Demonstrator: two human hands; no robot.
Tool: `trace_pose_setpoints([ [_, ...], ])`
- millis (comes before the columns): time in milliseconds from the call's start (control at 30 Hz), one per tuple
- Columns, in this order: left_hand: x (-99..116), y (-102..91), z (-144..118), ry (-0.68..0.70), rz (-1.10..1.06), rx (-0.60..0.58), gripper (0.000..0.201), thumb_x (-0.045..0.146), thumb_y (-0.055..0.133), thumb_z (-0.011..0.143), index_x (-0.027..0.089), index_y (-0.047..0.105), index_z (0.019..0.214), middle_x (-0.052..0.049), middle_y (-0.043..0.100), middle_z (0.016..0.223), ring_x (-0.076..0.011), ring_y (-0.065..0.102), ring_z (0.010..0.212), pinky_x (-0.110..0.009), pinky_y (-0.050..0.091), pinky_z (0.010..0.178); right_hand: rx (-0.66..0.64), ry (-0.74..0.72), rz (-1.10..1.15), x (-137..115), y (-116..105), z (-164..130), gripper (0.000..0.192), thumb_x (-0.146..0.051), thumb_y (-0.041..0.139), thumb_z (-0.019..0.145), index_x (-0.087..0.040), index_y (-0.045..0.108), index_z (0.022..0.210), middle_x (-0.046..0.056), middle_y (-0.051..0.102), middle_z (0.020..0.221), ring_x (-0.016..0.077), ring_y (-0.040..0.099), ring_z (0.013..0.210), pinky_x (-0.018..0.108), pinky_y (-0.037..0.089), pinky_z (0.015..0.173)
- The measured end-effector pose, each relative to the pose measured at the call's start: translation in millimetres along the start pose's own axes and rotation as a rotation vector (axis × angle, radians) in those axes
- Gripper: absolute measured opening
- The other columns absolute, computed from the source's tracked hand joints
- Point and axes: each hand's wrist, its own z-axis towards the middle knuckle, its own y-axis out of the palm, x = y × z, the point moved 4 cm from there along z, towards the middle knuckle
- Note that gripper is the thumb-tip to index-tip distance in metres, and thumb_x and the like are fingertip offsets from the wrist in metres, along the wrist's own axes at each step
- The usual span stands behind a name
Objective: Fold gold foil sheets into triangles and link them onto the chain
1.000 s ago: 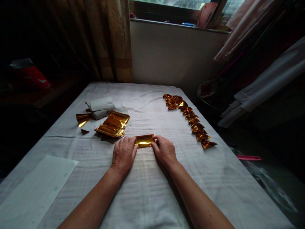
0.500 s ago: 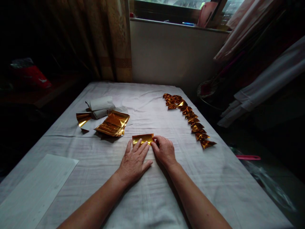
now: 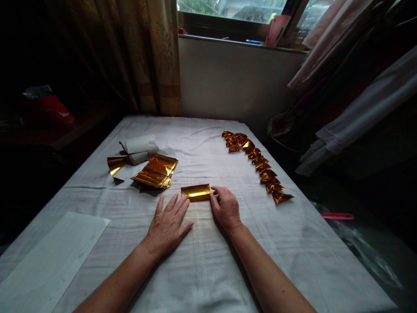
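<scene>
A small folded sheet of gold foil paper (image 3: 196,191) lies on the white cloth in front of me, its long side running left to right. My left hand (image 3: 169,222) rests flat and open, fingers spread, the fingertips at the sheet's lower left corner. At the sheet's right end is my right hand (image 3: 226,208), fingers curled in, with thumb and forefinger closed at the edge. Just beyond my left hand sits a stack of gold foil sheets (image 3: 156,171).
Folded gold foil pieces (image 3: 267,175) form a curved row along the right side. A grey-white roll (image 3: 140,145) and a curled foil scrap (image 3: 116,165) lie behind the stack. A pale sheet (image 3: 55,256) covers the near left of the cloth-covered surface (image 3: 202,269).
My left hand has slid left and back, off the middle of the foil sheet, uncovering most of it. My right hand stays at the right edge. The view has tilted slightly upward.
</scene>
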Motion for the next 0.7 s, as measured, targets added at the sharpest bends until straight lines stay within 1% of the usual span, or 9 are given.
trace_pose_setpoints([
  [67,1,0.8,1,-0.003,0.000,0.006,0.054,0.053,0.045,0.096,0.024,0.052,0.141,-0.008,0.056,0.144,-0.0306,0.043,0.139,-0.058,0.013,0.120,0.025,-0.122,-0.021,-11,-2,-7,0.031,-0.023,0.047,0.095,-0.017,0.065,0.118,0.012,0.069,0.116,0.0238,0.060,0.108,0.037,0.041,0.094],
  [100,1,1.2,1,-0.006,0.001,0.007,0.055,0.053,0.045,0.096,0.023,0.052,0.141,-0.008,0.056,0.144,-0.0309,0.043,0.139,-0.058,0.014,0.120,-0.002,-0.214,-0.025,-18,0,-11,0.034,-0.024,0.047,0.095,-0.017,0.064,0.123,0.012,0.066,0.125,0.0245,0.056,0.117,0.039,0.038,0.101],
  [167,2,2.1,1,-0.011,0.004,0.014,0.056,0.054,0.045,0.096,0.023,0.052,0.141,-0.009,0.056,0.144,-0.0310,0.043,0.139,-0.057,0.014,0.120,-0.141,-0.394,-0.034,-33,7,-21,0.039,-0.028,0.047,0.096,-0.018,0.058,0.133,0.010,0.057,0.141,0.0247,0.046,0.133,0.043,0.028,0.113],
  [200,2,2.3,1,-0.014,0.004,0.019,0.055,0.053,0.044,0.096,0.022,0.052,0.142,-0.009,0.055,0.144,-0.0306,0.044,0.139,-0.057,0.015,0.120,-0.215,-0.432,-0.044,-38,12,-25,0.043,-0.030,0.047,0.097,-0.019,0.054,0.138,0.009,0.053,0.146,0.0247,0.041,0.138,0.044,0.023,0.117],
  [300,1,2.6,0,-0.014,-0.005,0.030,0.054,0.053,0.041,0.098,0.023,0.051,0.142,-0.008,0.055,0.145,-0.0291,0.044,0.139,-0.055,0.014,0.121,-0.355,-0.406,-0.089,-41,21,-30,0.051,-0.036,0.046,0.099,-0.018,0.044,0.147,0.009,0.041,0.154,0.0250,0.033,0.145,0.048,0.018,0.120],
  [400,0,2.0,0,-0.007,-0.007,0.028,0.054,0.053,0.042,0.097,0.024,0.051,0.142,-0.008,0.055,0.145,-0.0289,0.044,0.139,-0.054,0.013,0.121,-0.411,-0.377,-0.125,-33,20,-30,0.055,-0.039,0.045,0.099,-0.018,0.039,0.150,0.009,0.034,0.158,0.0248,0.029,0.147,0.051,0.016,0.121],
  [600,-3,2.4,-1,-0.010,-0.016,-0.002,0.051,0.049,0.044,0.097,0.025,0.051,0.142,-0.006,0.054,0.145,-0.0293,0.042,0.140,-0.057,0.012,0.120,-0.401,-0.245,-0.211,-2,3,-29,0.054,-0.038,0.045,0.099,-0.018,0.040,0.149,0.011,0.033,0.158,0.0267,0.030,0.147,0.056,0.018,0.119],
  [700,-2,2.6,-1,-0.011,-0.018,0.014,0.050,0.048,0.045,0.097,0.026,0.052,0.141,-0.006,0.055,0.145,-0.0295,0.043,0.139,-0.057,0.014,0.120,-0.391,-0.219,-0.219,4,1,-30,0.054,-0.036,0.046,0.098,-0.018,0.041,0.149,0.011,0.033,0.158,0.0274,0.029,0.147,0.056,0.018,0.118],
])
